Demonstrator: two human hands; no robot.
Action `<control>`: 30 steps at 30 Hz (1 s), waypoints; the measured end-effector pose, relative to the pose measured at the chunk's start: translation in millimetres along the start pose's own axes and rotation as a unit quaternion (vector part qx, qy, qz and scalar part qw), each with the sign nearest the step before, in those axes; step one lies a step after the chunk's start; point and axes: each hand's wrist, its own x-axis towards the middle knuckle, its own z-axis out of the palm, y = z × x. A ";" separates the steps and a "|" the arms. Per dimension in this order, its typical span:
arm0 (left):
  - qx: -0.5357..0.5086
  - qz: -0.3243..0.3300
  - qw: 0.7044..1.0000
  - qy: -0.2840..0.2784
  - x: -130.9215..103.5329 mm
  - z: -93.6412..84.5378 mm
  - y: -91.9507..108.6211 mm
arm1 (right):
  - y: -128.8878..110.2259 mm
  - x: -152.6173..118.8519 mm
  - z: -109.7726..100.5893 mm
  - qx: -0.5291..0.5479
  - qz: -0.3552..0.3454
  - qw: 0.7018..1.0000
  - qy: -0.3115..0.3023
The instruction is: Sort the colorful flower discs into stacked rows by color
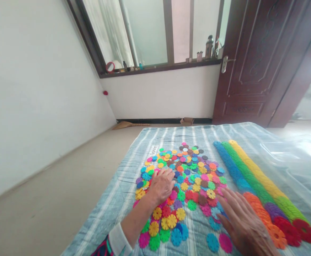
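A wide pile of notched plastic snowflake discs (184,186) in many colours lies loose on a striped bed cover (128,177). My left hand (162,183) rests on the left part of the pile with its fingers bent a little and apart; the fingertips are partly hidden among the discs. My right hand (244,217) hovers or lies at the pile's right edge, fingers stretched out and nothing held. Beside it, overlapping discs form long rows: a blue row (231,165) leading to orange discs (259,213), a green row (248,172) to purple, and a yellow row (262,174) to lime and red.
A clear plastic box (301,151) stands on the right of the bed. Behind are a dark red door (262,60) and a window sill with a thermos (209,46) and small items. A broom (125,124) and a small cardboard box (187,121) lie on the floor.
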 end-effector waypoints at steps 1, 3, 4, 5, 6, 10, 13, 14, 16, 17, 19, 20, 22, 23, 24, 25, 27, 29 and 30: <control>-0.001 0.005 1.000 0.006 1.4 -1.3 2.8 | -3.1 1.9 2.1 0.004 -0.010 1.000 0.000; -0.007 0.022 1.000 0.017 9.2 -3.6 10.6 | -8.2 4.2 4.5 0.014 -0.023 1.000 0.001; -0.012 0.036 0.999 0.020 15.3 -4.2 15.5 | -10.1 4.5 4.8 0.020 -0.022 1.000 0.003; -0.018 0.051 0.998 0.023 22.6 -4.0 20.8 | -11.6 4.2 4.9 0.026 -0.016 1.000 0.006; -0.024 0.067 0.997 0.024 30.8 -3.2 26.1 | -12.5 3.3 4.8 0.033 -0.004 0.999 0.008; -0.028 0.077 0.997 0.010 63.5 3.8 39.2 | -11.3 -3.0 5.3 0.045 0.033 0.998 -0.002; -0.001 0.021 1.000 -0.011 74.5 5.0 31.5 | -7.5 -7.0 6.1 0.044 0.025 0.999 -0.002; 0.008 0.002 1.000 -0.012 74.1 4.2 25.8 | -6.4 -7.6 6.1 0.043 0.026 0.999 -0.001; 0.024 -0.024 0.999 -0.006 68.0 1.1 12.8 | -4.4 -7.8 6.0 0.040 0.025 0.999 -0.001; 0.031 -0.033 0.999 -0.003 63.1 -0.6 6.8 | -3.4 -7.4 5.8 0.038 0.020 0.999 -0.002; 0.045 -0.044 0.998 0.003 51.6 -4.0 -1.6 | -1.7 -6.2 5.2 0.032 -0.003 0.999 -0.004; 0.051 -0.050 0.997 0.006 46.1 -5.5 -3.2 | -1.0 -5.4 4.8 0.031 -0.013 0.999 -0.005; 0.059 -0.058 0.997 0.007 38.1 -7.8 -0.8 | -0.4 -3.7 3.7 0.028 -0.016 0.999 -0.003; 0.061 -0.060 0.996 0.009 36.2 -8.5 3.0 | -0.6 -2.8 3.0 0.029 -0.016 0.999 0.001; 0.062 -0.058 0.996 0.012 36.2 -9.0 8.2 | -1.1 -1.9 2.4 0.030 -0.017 0.999 0.005; 0.060 -0.049 0.997 0.013 37.8 -9.3 14.5 | -2.0 -1.2 1.8 0.031 -0.015 0.999 0.008; 0.041 -0.006 0.999 0.006 45.5 -9.1 28.3 | -4.3 -0.3 1.1 0.035 -0.005 0.999 0.012; 0.009 0.052 0.998 -0.021 55.9 -7.4 41.0 | -6.3 -0.4 1.4 0.038 0.003 0.999 0.013; -0.006 0.074 0.996 -0.040 60.7 -5.8 46.0 | -6.8 -0.9 1.9 0.038 0.006 0.999 0.015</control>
